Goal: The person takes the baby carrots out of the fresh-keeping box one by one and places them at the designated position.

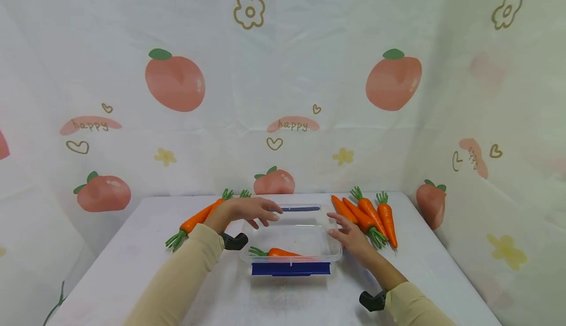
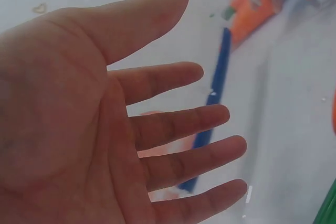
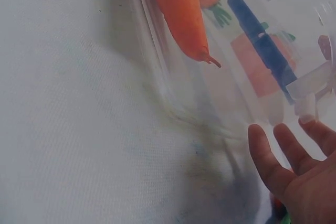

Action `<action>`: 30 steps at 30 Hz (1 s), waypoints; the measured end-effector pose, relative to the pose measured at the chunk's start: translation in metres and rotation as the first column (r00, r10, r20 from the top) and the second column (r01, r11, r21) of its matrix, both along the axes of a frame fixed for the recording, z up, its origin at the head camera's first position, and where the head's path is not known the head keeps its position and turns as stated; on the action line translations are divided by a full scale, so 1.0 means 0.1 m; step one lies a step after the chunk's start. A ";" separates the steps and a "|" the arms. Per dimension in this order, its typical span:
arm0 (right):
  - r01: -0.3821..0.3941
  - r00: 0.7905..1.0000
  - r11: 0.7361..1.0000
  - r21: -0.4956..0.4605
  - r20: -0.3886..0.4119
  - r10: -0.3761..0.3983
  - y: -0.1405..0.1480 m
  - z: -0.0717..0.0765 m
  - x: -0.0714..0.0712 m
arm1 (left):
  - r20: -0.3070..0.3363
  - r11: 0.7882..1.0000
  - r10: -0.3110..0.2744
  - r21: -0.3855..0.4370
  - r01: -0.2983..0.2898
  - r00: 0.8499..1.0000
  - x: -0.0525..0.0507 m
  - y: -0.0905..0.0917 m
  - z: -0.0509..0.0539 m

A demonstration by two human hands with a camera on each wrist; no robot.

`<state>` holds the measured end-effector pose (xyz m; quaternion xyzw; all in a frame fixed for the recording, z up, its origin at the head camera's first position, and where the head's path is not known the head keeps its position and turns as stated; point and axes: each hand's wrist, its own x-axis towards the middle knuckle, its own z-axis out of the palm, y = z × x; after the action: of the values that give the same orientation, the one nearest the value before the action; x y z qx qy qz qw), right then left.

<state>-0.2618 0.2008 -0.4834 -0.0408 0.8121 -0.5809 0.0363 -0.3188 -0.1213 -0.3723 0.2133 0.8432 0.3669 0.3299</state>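
Observation:
A clear plastic box with blue clasps stands in the middle of the table. Inside it, near the front wall, lies an orange carrot with green stalks. My left hand hovers over the box's back left part; the left wrist view shows its palm bare and fingers spread. At the box's right side is my right hand, its fingers loosely extended toward the rim. Whether those fingertips touch the plastic, I cannot tell. Neither hand holds anything.
Carrots lie left of the box, partly behind my left forearm. Several more carrots lie to the right, close beyond my right hand. A white curtain printed with fruit hangs behind the white table.

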 end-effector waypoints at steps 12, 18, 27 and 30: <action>-0.009 1.000 1.000 -0.002 -0.007 0.009 -0.01 0.02 0.00 | 0.106 0.986 -0.052 -0.154 0.068 0.993 -0.04 0.25 -0.29; -0.020 1.000 1.000 0.011 -0.011 0.020 -0.01 0.04 0.00 | 0.158 0.972 -0.064 -0.215 0.097 0.985 -0.02 0.35 -0.38; -0.015 1.000 1.000 0.003 -0.005 0.015 -0.02 0.07 0.03 | 0.210 0.949 -0.109 -0.268 0.165 0.972 0.04 0.49 -0.41; -0.017 1.000 1.000 0.005 -0.011 0.017 -0.02 0.05 0.04 | 0.217 0.935 -0.130 -0.298 0.192 0.967 0.07 0.54 -0.41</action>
<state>-0.2582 0.1989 -0.4780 -0.0510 0.8134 -0.5783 0.0367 -0.3121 -0.0673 -0.4134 0.1894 0.8345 0.2175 0.4695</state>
